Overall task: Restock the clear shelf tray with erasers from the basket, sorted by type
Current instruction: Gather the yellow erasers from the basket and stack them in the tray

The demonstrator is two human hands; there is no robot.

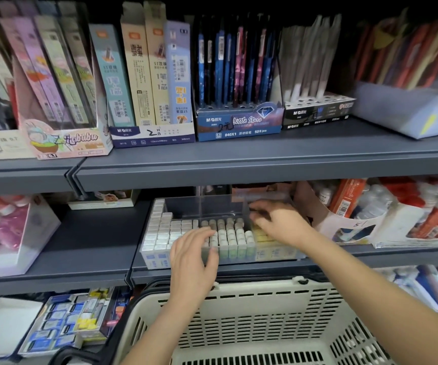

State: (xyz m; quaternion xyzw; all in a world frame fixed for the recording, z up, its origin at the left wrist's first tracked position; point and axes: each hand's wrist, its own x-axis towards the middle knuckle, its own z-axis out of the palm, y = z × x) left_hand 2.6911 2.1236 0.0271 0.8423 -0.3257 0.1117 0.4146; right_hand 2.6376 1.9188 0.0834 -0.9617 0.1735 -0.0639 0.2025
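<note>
A clear tray [210,206] sits on the middle shelf with upright erasers in rows. White block erasers [160,230] fill its left part, rounded white erasers with green sleeves [232,237] the middle, yellowish ones [261,234] the right. My left hand [194,259] rests over the tray's front wall, its fingertips on the middle erasers. My right hand [275,222] reaches into the right compartment with fingers bent down onto the erasers there; whether it pinches one is blurred. Below, the cream basket [252,312] shows no erasers in its visible part.
Pencil and pen display boxes [239,122] line the upper shelf. Glue bottles in a white carton [396,219] stand right of the tray, a pink box [10,233] to the left. Small stationery packs [65,322] lie on the lower shelf beside the basket.
</note>
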